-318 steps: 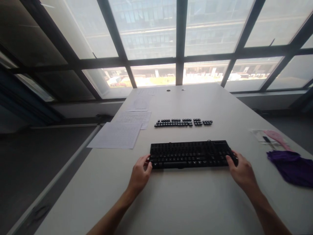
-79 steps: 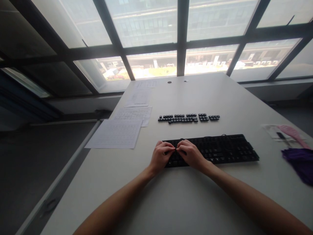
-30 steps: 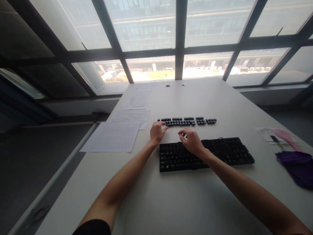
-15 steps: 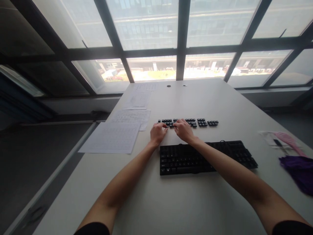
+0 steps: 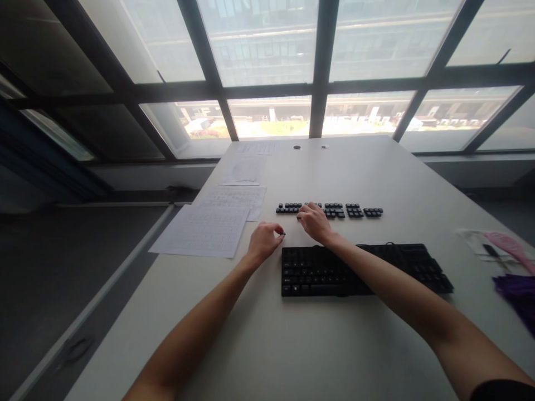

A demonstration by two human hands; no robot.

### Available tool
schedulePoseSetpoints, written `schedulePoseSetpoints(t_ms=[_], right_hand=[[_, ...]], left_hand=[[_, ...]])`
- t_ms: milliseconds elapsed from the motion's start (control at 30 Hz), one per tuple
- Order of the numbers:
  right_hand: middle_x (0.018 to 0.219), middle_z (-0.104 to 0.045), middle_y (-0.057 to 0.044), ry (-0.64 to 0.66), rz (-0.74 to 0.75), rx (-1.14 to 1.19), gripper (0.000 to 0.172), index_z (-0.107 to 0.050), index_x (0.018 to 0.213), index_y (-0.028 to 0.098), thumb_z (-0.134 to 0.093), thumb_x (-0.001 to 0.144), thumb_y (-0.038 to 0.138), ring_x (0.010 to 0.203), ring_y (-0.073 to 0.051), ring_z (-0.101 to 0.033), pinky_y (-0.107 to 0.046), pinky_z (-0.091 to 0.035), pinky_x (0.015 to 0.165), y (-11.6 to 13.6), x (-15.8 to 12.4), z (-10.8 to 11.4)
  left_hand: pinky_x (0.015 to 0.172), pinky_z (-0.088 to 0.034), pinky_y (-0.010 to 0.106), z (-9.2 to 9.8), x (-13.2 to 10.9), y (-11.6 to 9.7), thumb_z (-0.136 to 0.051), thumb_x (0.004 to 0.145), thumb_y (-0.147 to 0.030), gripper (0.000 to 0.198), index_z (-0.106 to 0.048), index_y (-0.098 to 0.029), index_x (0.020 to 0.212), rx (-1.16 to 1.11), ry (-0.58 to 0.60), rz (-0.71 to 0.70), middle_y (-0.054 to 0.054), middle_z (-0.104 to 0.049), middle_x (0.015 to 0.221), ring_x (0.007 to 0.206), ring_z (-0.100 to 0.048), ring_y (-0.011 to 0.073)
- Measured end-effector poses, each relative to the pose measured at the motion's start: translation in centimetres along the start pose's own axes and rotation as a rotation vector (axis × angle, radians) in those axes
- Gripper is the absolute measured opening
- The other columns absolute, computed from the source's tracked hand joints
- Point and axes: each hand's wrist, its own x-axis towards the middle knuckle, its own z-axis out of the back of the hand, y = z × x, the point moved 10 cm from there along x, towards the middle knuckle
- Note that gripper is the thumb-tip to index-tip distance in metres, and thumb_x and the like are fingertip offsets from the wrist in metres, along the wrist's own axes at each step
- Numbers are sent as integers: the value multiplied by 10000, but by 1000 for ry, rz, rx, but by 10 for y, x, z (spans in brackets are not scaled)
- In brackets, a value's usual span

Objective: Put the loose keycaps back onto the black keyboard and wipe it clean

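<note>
My left hand is closed in a pinch on a small black keycap, just above the white table. My right hand is closed at the front of the rows of loose keycaps, its fingertips on a dark keycap. The palm and wrist hide part of those rows. Nearer to me lies a black keyboard, with my right forearm crossing above it. Its upper left part looks darker and flatter than the lettered keys.
Printed papers overlap along the table's left edge. To the right lie a pink-handled item, a dark slim tool and purple cloth. Two round holes show in the far tabletop, before the windows.
My left hand has drawn back from the keycap rows toward the keyboard's left corner, carrying a keycap. My right hand stays at the rows. The view has shifted slightly left.
</note>
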Motion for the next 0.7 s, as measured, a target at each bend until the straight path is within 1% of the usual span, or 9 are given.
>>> schedulePoseSetpoints(t_ms=[100,233,367,500,600,700], right_hand=[[1079,-713,-113,21,-4,0,174,-763,948,175,-591,971,158,1076,-279,-504,-384,-373,923,-2,3,-2],[1030,-724,-125,70,33,-15,169,-755,952,165,-590,957,128,1077,-290,-512,-393,-367,910,1,6,-8],[991,-719,-133,94,59,-35,201,-745,931,160,-559,946,83,1065,-288,-522,-391,-365,917,8,11,-9],[994,-712,-152,98,62,-39,194,-744,921,145,-556,957,108,1058,-288,-533,-392,-372,928,13,13,-5],[995,-714,-138,32,12,46,172,-744,932,147,-577,969,154,1033,-276,-554,-391,-395,937,11,3,7],[961,-719,-88,-106,-70,300,112,-741,938,169,-630,948,167,956,-236,-594,-359,-443,904,4,-27,29]], left_hand=[[913,-518,347,2,-4,-4,-746,832,-204,70,-785,-248,870,37,11,-12,4,-786,903,959,-656,239],[915,-519,365,2,-8,-5,-738,829,-180,91,-790,-240,873,58,6,-18,25,-785,904,955,-654,253],[962,-500,371,-4,-9,-5,-728,832,-171,102,-791,-233,882,20,6,-52,28,-778,919,960,-660,240],[975,-493,364,-9,-8,1,-735,824,-165,114,-796,-228,898,-47,-1,-50,23,-782,937,932,-675,219],[917,-509,342,-5,-11,0,-742,819,-150,126,-801,-231,895,-126,-22,-52,15,-793,917,860,-676,200],[854,-514,325,4,-22,-16,-758,825,-167,109,-803,-244,888,-216,-33,-80,1,-796,897,814,-658,187]])
